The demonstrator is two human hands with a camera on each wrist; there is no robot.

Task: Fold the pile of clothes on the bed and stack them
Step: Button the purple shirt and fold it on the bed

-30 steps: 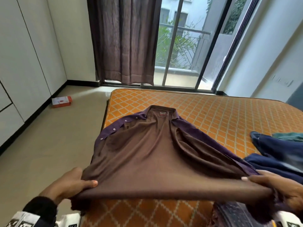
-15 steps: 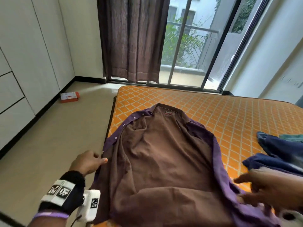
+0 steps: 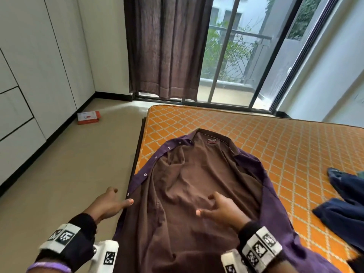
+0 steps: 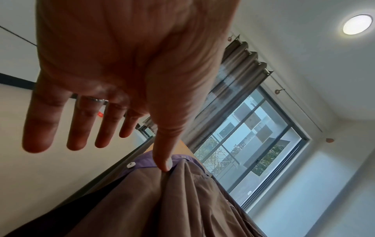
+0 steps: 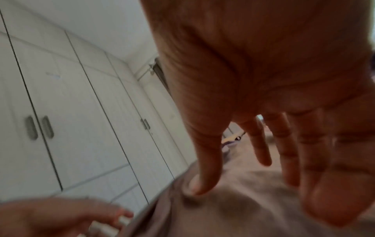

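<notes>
shirt: brown button-up shirt [image 3: 197, 194] with purple facing, lies spread on the orange mattress [image 3: 285, 146], collar toward the window, inside up, left edge at the mattress's side, cloth rumpled in the middle
step: likely smoothing and squaring before the first fold
how to do well: sweep flat palms from the middle out to the plackets, push creases off the edges, pull the left placket back onto the mattress so the fold line runs straight
left hand [image 3: 107, 203]: grip wide, fingers straight; thumb tip touches the button placket at the shirt's left edge, the rest of the hand is out past it over the floor
right hand [image 3: 218, 210]: grip loose, fingers half-curled and spread, holds nothing; thumb tip presses the brown cloth mid-shirt
pile: dark blue clothes [image 3: 346, 201] on the mattress, right of the shirt, apart from it
floor: small red and white box [image 3: 88, 117] by the wardrobe
</notes>
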